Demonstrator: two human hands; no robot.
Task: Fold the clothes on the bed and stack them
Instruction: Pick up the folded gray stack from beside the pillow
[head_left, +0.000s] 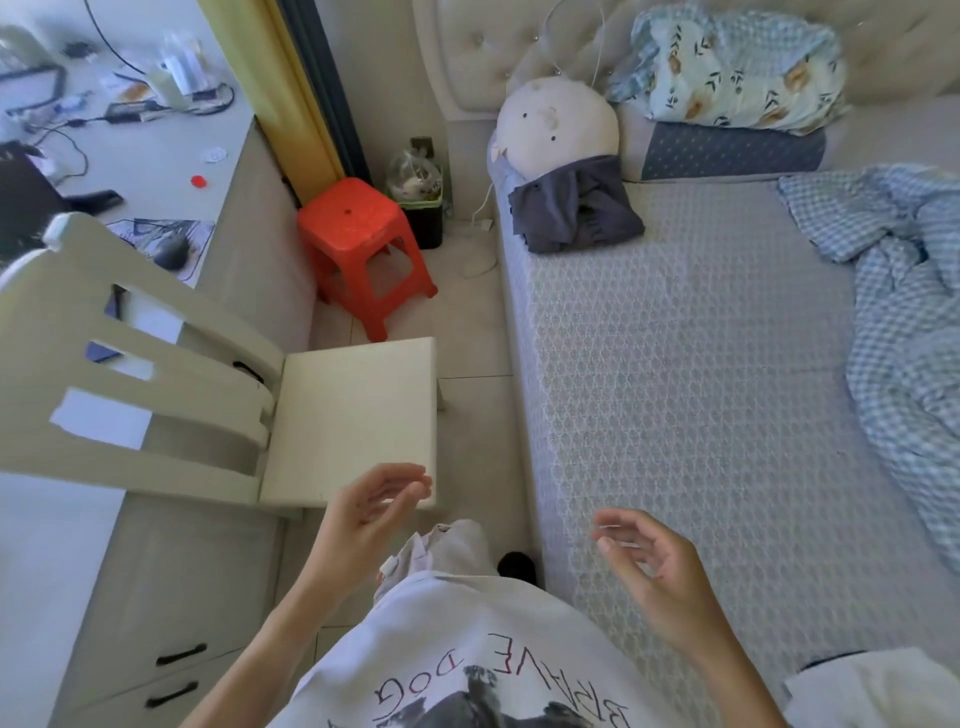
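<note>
1. Nearest to us, our left hand (374, 501) floats empty over the front edge of the white chair (353, 415), fingers loosely curled and apart, palm turned inward.
2. Our right hand (652, 564) hangs over the near edge of the bed (675, 389), fingers half-bent and spread, gripping nothing.
3. Between our hands we see our white printed T-shirt (467, 660) and pale trousers below it, with a dark-socked foot on the floor just beside the bed's side.
4. A white cloth (878, 686) lies at the bed's near right corner; we cannot tell what garment it is.
5. Along the bed's right edge sprawls a crumpled blue checked cloth (904, 322), unfolded.
6. The middle of the mattress is bare patterned sheet.
7. At the far left corner a dark grey garment (576, 210) sits folded, touching a round white plush toy (558, 122).
8. Behind it, a floral cloth (732, 73) is heaped on a pillow against the headboard.
9. On the floor left of the bed stands an orange stool (363, 249).
</note>
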